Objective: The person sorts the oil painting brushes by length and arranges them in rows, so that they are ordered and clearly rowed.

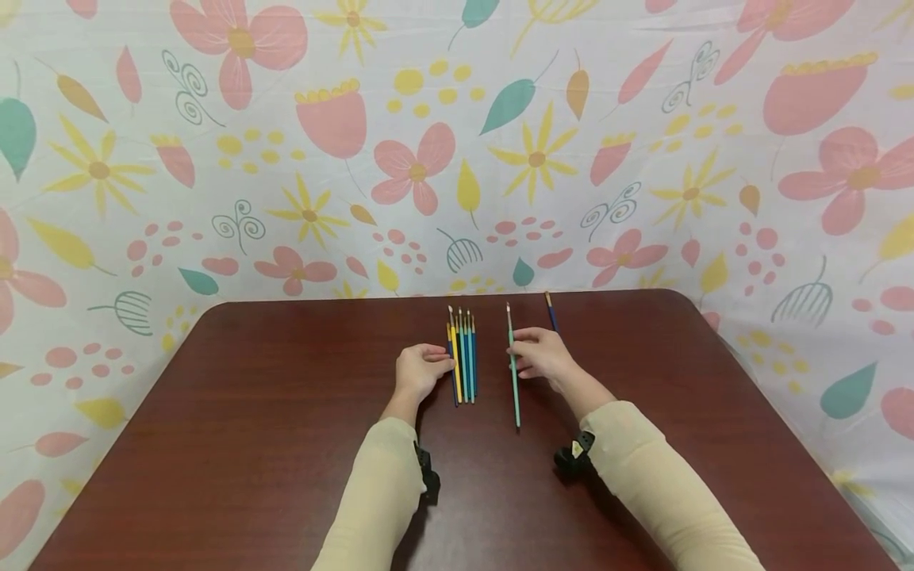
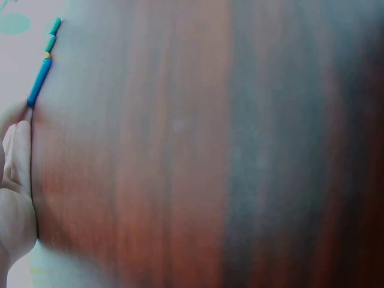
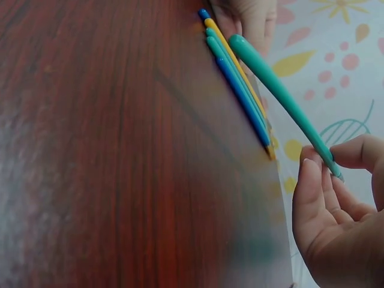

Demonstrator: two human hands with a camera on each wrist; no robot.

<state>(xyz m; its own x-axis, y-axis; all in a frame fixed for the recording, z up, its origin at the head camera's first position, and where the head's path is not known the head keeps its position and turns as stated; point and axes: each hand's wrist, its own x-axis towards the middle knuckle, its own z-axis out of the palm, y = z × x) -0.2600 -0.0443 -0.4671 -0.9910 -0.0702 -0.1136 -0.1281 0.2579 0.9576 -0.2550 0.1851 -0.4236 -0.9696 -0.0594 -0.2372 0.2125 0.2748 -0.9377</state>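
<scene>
In the head view my right hand (image 1: 543,354) pinches a mint-green paintbrush (image 1: 515,381) between thumb and fingers, bristles pointing to the far side. The right wrist view shows this paintbrush (image 3: 282,99) raised off the table, its rounded handle end towards the row. My left hand (image 1: 421,370) lies at the left side of a row of paintbrushes (image 1: 467,361), fingertips touching the dark blue outer one (image 1: 454,388). Yellow, green and blue handles lie side by side there. The left wrist view catches only part of the left hand (image 2: 15,174) and the handle ends (image 2: 40,81).
Beyond the right hand lies another dark blue paintbrush (image 1: 551,313), partly hidden by that hand. The dark red-brown table (image 1: 250,444) ends at a flower-patterned cloth (image 1: 428,95) behind. A black wrist camera (image 1: 571,457) hangs below the right sleeve.
</scene>
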